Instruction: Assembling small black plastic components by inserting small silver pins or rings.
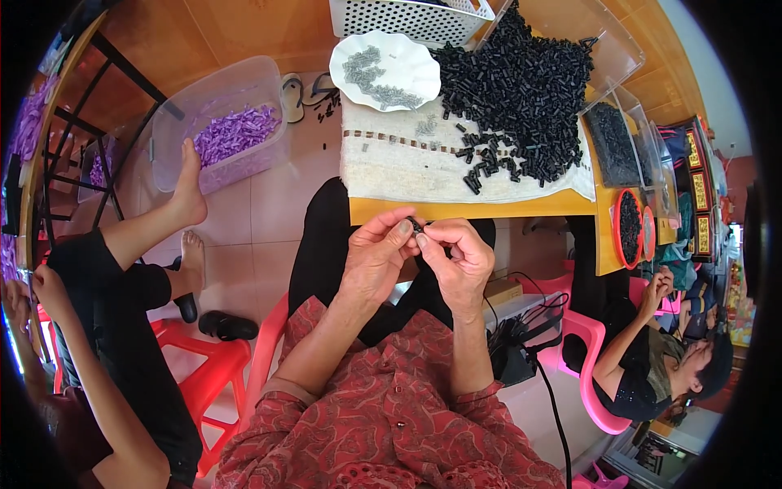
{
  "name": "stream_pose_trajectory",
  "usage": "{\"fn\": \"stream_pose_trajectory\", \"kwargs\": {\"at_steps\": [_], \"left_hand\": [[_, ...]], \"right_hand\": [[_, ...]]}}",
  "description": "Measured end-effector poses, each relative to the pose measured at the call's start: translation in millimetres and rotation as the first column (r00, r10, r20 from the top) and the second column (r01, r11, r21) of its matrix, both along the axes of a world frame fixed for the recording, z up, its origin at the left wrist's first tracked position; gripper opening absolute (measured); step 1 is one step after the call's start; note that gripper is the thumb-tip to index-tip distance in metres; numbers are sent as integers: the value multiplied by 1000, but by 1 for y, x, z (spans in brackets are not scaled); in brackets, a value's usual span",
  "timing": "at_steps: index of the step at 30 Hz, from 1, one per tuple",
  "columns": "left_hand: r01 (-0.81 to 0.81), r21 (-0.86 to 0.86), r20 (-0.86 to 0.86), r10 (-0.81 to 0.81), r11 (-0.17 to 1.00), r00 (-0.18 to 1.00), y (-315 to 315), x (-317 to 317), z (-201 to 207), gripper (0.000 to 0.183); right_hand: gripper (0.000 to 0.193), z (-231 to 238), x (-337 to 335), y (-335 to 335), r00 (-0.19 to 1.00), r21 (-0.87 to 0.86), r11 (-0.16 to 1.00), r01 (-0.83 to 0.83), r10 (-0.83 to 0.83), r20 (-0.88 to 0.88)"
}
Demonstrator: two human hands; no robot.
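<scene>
Both my hands meet above my lap, just in front of the table's near edge. Between thumb and fingertips, my left hand [379, 254] pinches a small black plastic piece [415, 225]. My right hand [458, 265] pinches at its lower end, where a tiny pale bit shows; what exactly it grips is too small to make out. On the white cloth [391, 175] beyond lies a large heap of similar black pieces [521, 98]. A white scalloped plate [428, 77] to its left carries small clear parts [366, 69], and a few more clear parts [427, 125] lie on the cloth.
A white perforated basket [407, 20] stands at the back. Clear boxes [615, 147] and a red bowl [628, 228] hold black pieces at right. A tub [261, 155] of purple pieces sits on the floor. People sit on both sides; a red stool [204, 367] is at left.
</scene>
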State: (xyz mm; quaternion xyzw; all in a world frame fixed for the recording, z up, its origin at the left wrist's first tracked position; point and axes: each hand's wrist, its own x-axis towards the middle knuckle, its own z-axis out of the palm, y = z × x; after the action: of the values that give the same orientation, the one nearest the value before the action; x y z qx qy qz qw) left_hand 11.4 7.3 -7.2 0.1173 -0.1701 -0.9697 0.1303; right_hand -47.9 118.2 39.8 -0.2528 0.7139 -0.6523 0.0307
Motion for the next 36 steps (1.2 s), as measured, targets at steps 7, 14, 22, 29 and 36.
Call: {"fn": "stream_pose_trajectory", "kwargs": {"at_steps": [7, 14, 22, 29, 36], "left_hand": [[-12, -43, -1, 12, 999, 1000, 0, 0, -1, 22], [-46, -192, 10, 49, 980, 999, -2, 1, 1, 21], [35, -78, -36, -38, 996, 999, -2, 2, 1, 24], [34, -125, -17, -37, 992, 999, -8, 0, 1, 28], [104, -98, -62, -111, 990, 992, -10, 2, -6, 26]], "right_hand": [[12, -1, 4, -2, 985, 55, 997, 57, -48, -166], [12, 8, 4, -5, 956, 119, 990, 72, -35, -290], [21, 16, -2, 2, 985, 169, 985, -38, 65, -157], [30, 21, -3, 2, 993, 192, 978, -83, 98, -68], [40, 24, -12, 9, 985, 206, 969, -134, 154, -83]]}}
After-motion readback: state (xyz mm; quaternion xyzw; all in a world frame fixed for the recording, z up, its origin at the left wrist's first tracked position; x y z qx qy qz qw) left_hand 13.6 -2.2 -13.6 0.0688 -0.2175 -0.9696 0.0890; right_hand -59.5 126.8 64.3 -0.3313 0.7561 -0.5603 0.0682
